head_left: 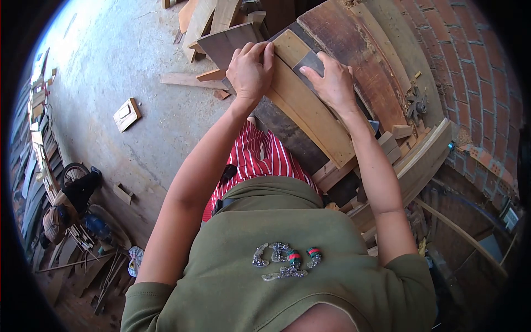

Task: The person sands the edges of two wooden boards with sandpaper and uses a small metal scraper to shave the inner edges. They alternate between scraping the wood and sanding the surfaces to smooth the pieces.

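Note:
A long light-brown wooden piece with a raised edge [310,113] lies slantwise across a dark work surface [287,124] in front of me. My left hand [250,72] is closed over its far left edge, fingers curled and thumb on top. A small grey sheet, which looks like sandpaper [310,62], rests on the wood near its far end. My right hand [333,83] grips this sheet, thumb on the near side and fingers over the far side. Part of the sheet is hidden under the fingers.
Wide worn planks [354,52] lie to the right, beside a metal tool [416,104] and a brick wall [475,72]. Offcuts [204,27] are piled at the far left of the work surface. A person [61,213] is at the lower left among wood strips.

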Motion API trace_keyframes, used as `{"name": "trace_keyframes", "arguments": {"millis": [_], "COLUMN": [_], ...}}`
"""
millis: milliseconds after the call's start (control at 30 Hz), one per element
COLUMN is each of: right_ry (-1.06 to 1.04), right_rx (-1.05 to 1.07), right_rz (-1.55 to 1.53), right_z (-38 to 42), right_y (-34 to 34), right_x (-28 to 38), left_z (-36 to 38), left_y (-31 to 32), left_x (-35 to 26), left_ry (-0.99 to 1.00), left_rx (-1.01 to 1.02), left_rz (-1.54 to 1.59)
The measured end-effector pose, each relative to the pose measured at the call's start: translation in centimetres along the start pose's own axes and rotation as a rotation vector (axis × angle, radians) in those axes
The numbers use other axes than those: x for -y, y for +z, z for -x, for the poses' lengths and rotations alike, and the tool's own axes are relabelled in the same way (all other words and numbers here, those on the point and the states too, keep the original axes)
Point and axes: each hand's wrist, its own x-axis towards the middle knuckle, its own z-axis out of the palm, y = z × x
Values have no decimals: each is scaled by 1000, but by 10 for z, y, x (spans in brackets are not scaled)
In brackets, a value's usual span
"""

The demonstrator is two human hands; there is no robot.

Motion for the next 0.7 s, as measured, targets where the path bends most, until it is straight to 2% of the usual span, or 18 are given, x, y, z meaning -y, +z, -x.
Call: {"name": "trace_keyframes", "arguments": {"millis": [67,167,300,400,467,533,700], "right_ry": [-41,-51,-89,-64,-68,-149,-82], "right_rx": [-70,-66,-138,-22,-84,-166,-74], "right_rz": [40,50,29,-118,13,6,-43], "right_z": [-11,-35,-4,-5,-31,-31,-2], "right_y": [6,10,5,7,14,17,8], "right_x": [9,29,-1,-4,20,19,-7], "left_z": [0,0,-3,-1,-2,-3,0], "left_y": [0,-1,-4,-4,-3,-5,0], "left_x": [0,1,-5,-4,-2,-2,-2], "left_ry": [-9,6,-3,-26,-14,-1,5], "left_rx": [6,8,23,54,42,35,27], "left_rz": [-8,-21,-7,-1,-11,-12,-4]}}
